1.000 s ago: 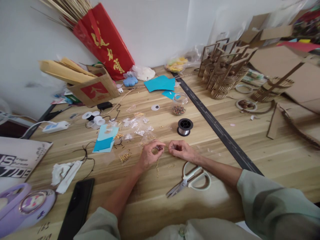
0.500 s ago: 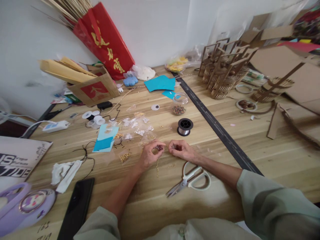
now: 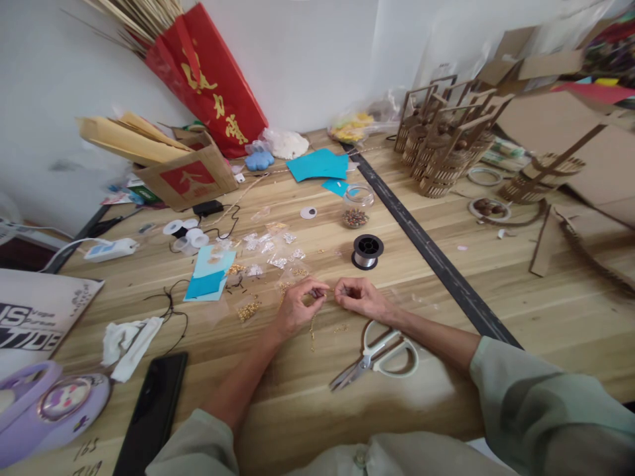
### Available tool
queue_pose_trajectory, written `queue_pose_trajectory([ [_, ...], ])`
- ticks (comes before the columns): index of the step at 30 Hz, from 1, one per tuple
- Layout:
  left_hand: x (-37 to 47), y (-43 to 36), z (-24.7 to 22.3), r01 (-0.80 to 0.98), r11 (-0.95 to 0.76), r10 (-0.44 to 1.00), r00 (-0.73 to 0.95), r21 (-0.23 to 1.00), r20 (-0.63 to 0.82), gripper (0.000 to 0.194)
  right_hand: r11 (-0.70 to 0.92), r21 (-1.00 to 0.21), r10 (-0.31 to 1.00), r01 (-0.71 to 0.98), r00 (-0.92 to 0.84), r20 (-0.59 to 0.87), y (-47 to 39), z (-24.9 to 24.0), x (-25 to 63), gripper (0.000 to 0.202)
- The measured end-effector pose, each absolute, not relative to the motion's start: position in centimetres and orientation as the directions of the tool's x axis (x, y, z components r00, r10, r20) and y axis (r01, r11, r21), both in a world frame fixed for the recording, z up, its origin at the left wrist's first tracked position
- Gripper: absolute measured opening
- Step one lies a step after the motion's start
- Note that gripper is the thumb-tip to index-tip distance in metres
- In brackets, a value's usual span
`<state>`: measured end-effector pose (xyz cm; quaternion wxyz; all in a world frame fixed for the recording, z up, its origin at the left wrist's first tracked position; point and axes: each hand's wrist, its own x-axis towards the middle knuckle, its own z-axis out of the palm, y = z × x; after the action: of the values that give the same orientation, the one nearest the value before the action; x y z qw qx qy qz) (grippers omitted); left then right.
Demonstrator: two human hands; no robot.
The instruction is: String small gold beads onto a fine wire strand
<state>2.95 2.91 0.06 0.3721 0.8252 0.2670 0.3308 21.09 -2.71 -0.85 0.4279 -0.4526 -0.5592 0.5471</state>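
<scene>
A wide table (image 3: 297, 410) of pale, streaked wood is crossed on the right by a dark strip. A tall red paper bag (image 3: 208, 86) with gold characters is propped against the wall at the upper left, and slatted brown wooden baskets (image 3: 436, 175) are grouped at the upper right. Both hands are brought close together near the centre of the frame. The left hand (image 3: 300, 305) is curled, thumb and forefinger nearly closed; the right hand (image 3: 361, 297) is pinched shut at the fingertips, and whether anything is gripped there is too small to tell. White-handled metal scissors (image 3: 366, 362) are laid just below the right wrist, blades spread slightly. A flat black phone (image 3: 151, 413) is placed at the lower left. A clear round jar (image 3: 355, 217), partly filled with coloured beads, is seen above a black spool (image 3: 368, 246) wound with clear line. A thin gold-coloured chain (image 3: 312, 334) is held at the left fingertips, its tail let down below them.
</scene>
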Motion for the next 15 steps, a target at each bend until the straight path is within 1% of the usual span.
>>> queue_pose_trajectory([
  [15,2.98,2.92,-0.07,0.179,-0.614,0.668,0.636,0.768,0.386,0.015,-0.002,-1.0,0.975,0.025,-0.224,-0.007,-2.7,-0.93,21.1,0.021],
])
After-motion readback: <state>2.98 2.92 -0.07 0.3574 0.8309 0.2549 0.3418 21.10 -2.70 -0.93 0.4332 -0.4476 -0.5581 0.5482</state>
